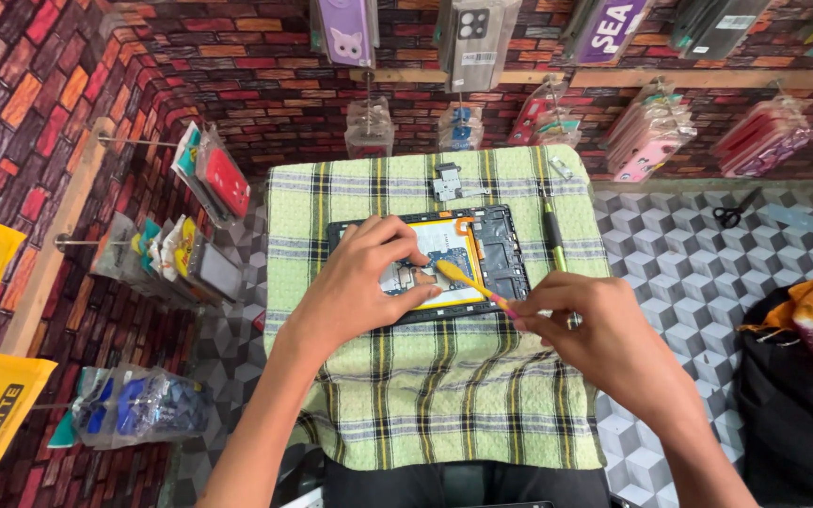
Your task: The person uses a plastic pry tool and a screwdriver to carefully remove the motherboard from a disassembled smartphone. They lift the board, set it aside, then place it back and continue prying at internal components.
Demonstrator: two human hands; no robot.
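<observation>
An opened tablet (pixel 444 259) lies flat, back cover off, in the middle of a green plaid cloth (pixel 435 395) spread over the worktop; the cloth likely serves to cushion the device and keep it from sliding. Its yellow-edged battery and dark circuit boards face up, within easy reach of both hands.

The left hand (pixel 369 282) rests on the left half of the tablet, fingers curled down and pressing on the exposed inside near a small silver part, apparently to steady the device. It grips nothing that can be seen.

The right hand (pixel 581 325) sits just off the tablet's lower right corner, closed in a pinch on the rear end of a thin yellow tool (pixel 472 287). The tool slants up and left, its tip reaching the boards right beside the left fingertips, so the tablet lies ahead and to the left of this hand.

A green-handled screwdriver (pixel 554 240) lies on the cloth just right of the tablet, and a small grey metal part (pixel 449 181) sits above it. Black scissors (pixel 734 211) lie well apart on the cube-patterned surface.
</observation>
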